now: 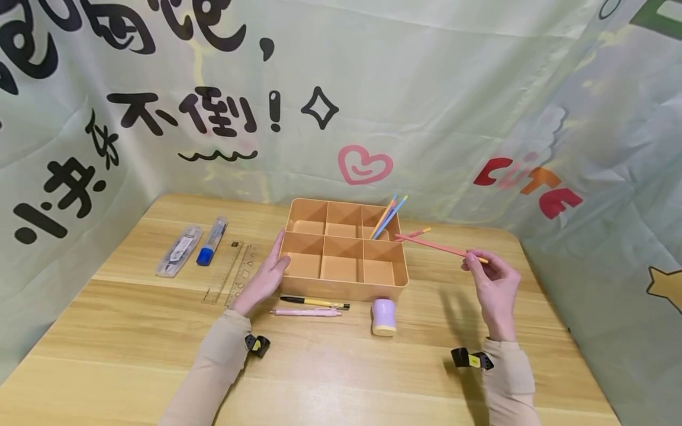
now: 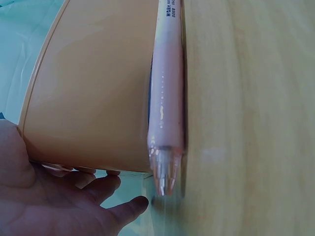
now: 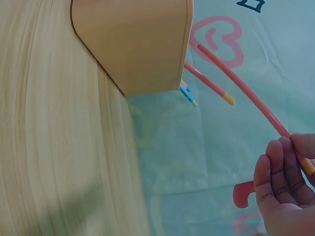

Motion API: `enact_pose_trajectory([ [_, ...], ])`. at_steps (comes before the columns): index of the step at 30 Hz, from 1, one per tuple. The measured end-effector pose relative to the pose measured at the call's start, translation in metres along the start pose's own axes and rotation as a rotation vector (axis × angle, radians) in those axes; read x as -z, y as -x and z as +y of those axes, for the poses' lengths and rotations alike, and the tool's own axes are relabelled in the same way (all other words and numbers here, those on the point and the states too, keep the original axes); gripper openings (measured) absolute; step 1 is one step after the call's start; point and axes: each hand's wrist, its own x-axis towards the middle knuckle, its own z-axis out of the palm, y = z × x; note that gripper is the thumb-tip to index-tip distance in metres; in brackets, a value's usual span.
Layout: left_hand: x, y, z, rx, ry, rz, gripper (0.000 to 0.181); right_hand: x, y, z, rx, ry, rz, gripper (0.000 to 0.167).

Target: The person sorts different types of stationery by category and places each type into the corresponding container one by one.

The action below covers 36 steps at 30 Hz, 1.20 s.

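my left hand (image 1: 263,279) grips box (image 1: 341,289), right hand (image 1: 494,287) pinches red pencil (image 1: 437,247) by one end; its long overhang could snag the rim (image 1: 407,269).

Pale green cloth (image 1: 453,106) hangs at the left, right and far sides of a wood-grain table (image 1: 319,378). Black lettering (image 1: 133,98) is at left, a pink heart (image 1: 363,172) far, a yellow star (image 1: 668,288) right.

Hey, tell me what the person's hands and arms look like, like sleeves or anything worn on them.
The left hand and right hand are bare, with no gloves. The left sleeve and right sleeve are long and pale beige. Near each cuff sits a small black device with a yellow patch. No cables show.
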Motion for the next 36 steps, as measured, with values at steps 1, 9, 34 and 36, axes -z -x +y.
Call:
enact_pose_trajectory([
  [1, 0.0, 0.0, 0.0, 0.0, 0.002, -0.001, 0.064, 0.0, 0.0, 0.0, 0.001, 0.0, 0.0, 0.02],
  [9, 0.0, 0.0, -0.001, 0.006, 0.02, -0.005, 0.065, -0.001, 0.001, 0.004, -0.004, -0.04, -0.009, 0.022],
  [34, -0.001, 0.001, 0.0, 0.009, 0.019, -0.01, 0.066, -0.005, 0.005, 0.003, -0.067, 0.057, -0.004, 0.021],
  [36, 0.0, 0.0, 0.0, 0.001, 0.022, -0.006, 0.066, -0.007, 0.004, 0.002, -0.053, 0.067, -0.012, 0.02],
])
